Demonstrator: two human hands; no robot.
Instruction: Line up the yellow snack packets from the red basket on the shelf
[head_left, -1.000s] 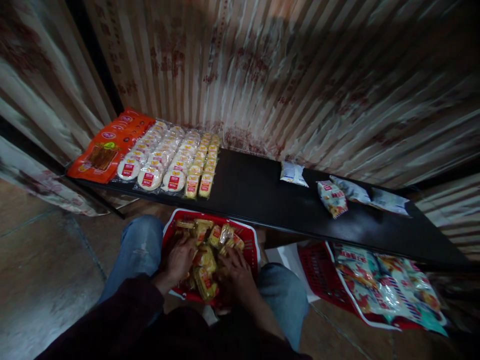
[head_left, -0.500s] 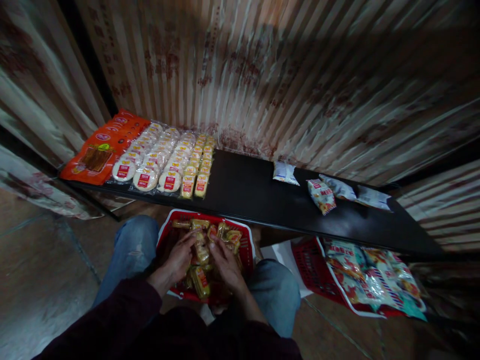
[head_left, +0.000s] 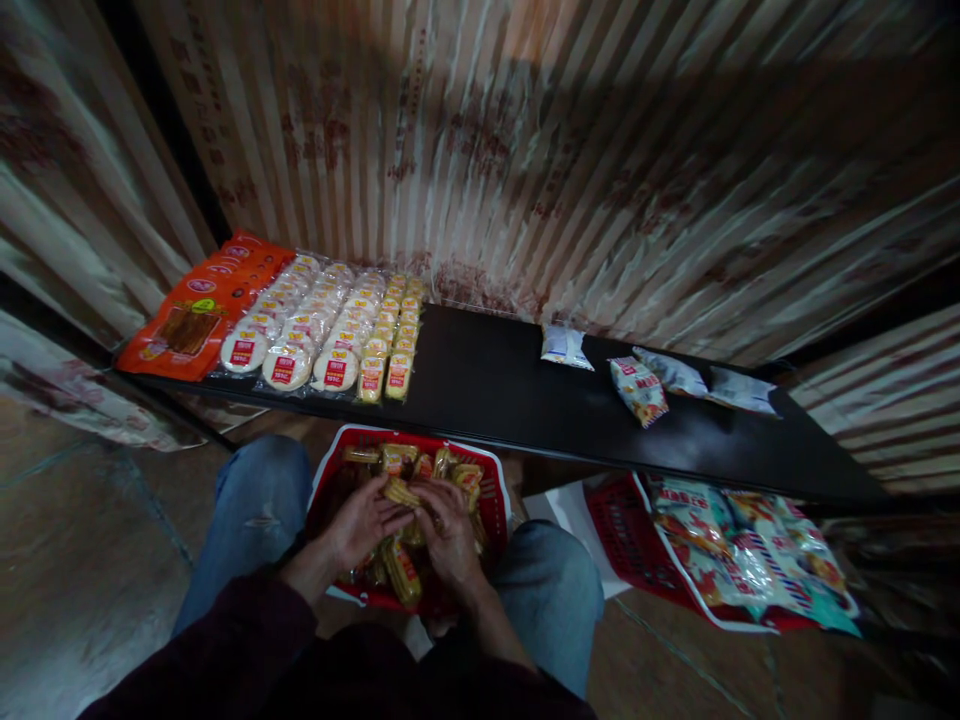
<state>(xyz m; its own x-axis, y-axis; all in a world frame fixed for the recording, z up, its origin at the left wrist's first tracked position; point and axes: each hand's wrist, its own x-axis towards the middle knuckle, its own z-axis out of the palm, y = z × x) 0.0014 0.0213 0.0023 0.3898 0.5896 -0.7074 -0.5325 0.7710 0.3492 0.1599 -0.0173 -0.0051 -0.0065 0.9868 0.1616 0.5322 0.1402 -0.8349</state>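
Note:
Between my knees sits a red shopping basket [head_left: 492,500] filled with small oblong snacks in clear wrappers. Over it, my left hand [head_left: 361,524] and my right hand [head_left: 448,528] both grip one yellow wrapped snack bar [head_left: 401,492], left fingers at its near side, right fingers across its right end. Part of the bar is covered by the fingers. Another wrapped bar [head_left: 403,572] with a red and orange label lies below my hands in the basket. On the black shelf [head_left: 480,375] ahead, matching wrapped bars [head_left: 398,372] stand in two neat rows beside rows of round white wrapped crackers [head_left: 335,368].
An orange snack bag [head_left: 176,325] lies at the shelf's left end. Several small bags, one of them a red and white packet [head_left: 637,390], lie loosely on its right. Beneath the shelf, a second red basket [head_left: 637,545] holds larger teal and white bags [head_left: 750,550]. Curtains hang behind.
The wrapped bar between my hands has turned from upright to nearly crosswise. My left hand has rolled palm-up and my right fingers have closed over the bar. The view has shifted slightly.

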